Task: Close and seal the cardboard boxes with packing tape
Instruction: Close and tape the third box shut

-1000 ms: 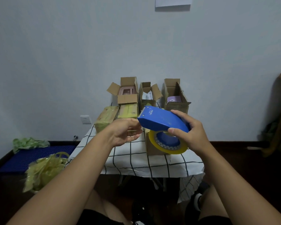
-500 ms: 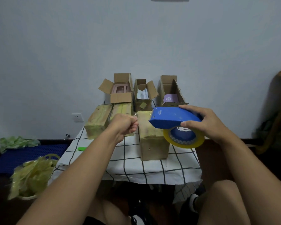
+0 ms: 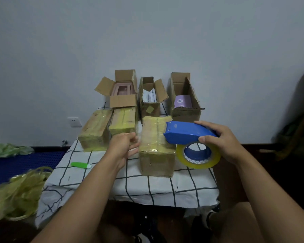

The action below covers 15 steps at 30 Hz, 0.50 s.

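1. Cardboard boxes sit in two rows on the checked tablecloth (image 3: pixel 165 186): three taped boxes in front, namely the nearest taped box (image 3: pixel 156 151) and two more (image 3: pixel 95 132) (image 3: pixel 123 123) to its left, and three open boxes (image 3: pixel 123 90) (image 3: pixel 150 95) (image 3: pixel 184 97) behind, flaps still up.
2. A second ago the blue tape dispenser (image 3: pixel 189 135) was held in front of the nearest taped box, hiding most of it; now it is out to that box's right, and the box shows in full.
3. The right hand (image 3: pixel 221 139) grips the dispenser over its top (thumb on the near side), the yellow roll (image 3: pixel 198 155) hanging below.
4. The left hand (image 3: pixel 125 146) has dropped beside the box's left edge, fingers loosely curled; whether it pinches a tape end I cannot tell.
5. This box looks finished, so the open ones probably come next.
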Tool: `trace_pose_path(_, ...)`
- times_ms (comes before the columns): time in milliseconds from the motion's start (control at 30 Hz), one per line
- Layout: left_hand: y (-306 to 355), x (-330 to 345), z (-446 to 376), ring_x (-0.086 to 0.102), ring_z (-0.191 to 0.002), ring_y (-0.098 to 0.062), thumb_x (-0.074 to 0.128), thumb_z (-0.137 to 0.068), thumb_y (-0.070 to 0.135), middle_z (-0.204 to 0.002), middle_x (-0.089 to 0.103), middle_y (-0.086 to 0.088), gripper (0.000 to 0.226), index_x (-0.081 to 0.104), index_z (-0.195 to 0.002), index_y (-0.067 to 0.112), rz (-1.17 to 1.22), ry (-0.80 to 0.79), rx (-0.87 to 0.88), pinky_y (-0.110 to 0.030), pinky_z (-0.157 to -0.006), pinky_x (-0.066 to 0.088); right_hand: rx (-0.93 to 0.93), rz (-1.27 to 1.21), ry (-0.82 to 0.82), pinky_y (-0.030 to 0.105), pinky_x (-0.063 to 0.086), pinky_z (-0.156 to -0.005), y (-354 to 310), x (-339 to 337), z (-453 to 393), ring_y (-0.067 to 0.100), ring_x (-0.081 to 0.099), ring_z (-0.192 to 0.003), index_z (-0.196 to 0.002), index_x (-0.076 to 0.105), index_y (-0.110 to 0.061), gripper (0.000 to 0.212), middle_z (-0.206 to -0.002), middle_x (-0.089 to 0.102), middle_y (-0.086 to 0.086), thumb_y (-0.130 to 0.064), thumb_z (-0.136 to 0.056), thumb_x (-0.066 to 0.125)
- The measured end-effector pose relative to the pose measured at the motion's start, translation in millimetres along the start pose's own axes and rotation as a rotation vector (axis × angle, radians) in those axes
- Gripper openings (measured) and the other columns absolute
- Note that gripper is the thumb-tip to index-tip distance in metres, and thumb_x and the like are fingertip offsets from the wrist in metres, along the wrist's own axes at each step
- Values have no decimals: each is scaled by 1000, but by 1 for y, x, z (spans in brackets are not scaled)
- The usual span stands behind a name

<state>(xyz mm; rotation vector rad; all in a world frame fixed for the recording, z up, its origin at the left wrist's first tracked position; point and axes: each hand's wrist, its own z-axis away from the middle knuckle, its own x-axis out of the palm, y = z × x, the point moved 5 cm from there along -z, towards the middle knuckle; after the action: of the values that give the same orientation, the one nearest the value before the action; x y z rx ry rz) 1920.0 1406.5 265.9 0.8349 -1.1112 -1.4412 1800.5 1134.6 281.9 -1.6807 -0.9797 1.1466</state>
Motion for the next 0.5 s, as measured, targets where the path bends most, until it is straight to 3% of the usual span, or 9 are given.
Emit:
trace_pose_path(133, 8, -14, -3, 64, -81, -19, 50, -102, 15, -86, 63, -8, 18, 59, -89, 7, -25, 22, 51, -32, -78, 58, -12, -3, 4, 22, 54, -80, -1, 14, 0, 8, 65, -100, -117, 67, -39, 58, -115, 66, -11, -48, -60, 74)
trace_pose_path(267, 7, -18, 6, 56, -69, -16, 55, -100, 15, -71, 61, -5, 26, 60, -76, 7, -226, 34, 201, -28, -70, 52, -24, 26, 11, 25, 56, -77, -13, 1, 7, 10, 66, -96, -116, 68, -40, 58, -113, 67, -11, -49, -59, 73)
trace_pose_path(500, -7, -16, 19, 54, -62, -13, 57, -98, 12, -71, 61, -6, 22, 64, -77, 7, -297, 32, 234, -25, -61, 49, -4, 165, -64, 25, 58, -80, -24, 0, 24, 7, 64, -101, -117, 65, -45, 59, -116, 65, -16, -55, -59, 72)
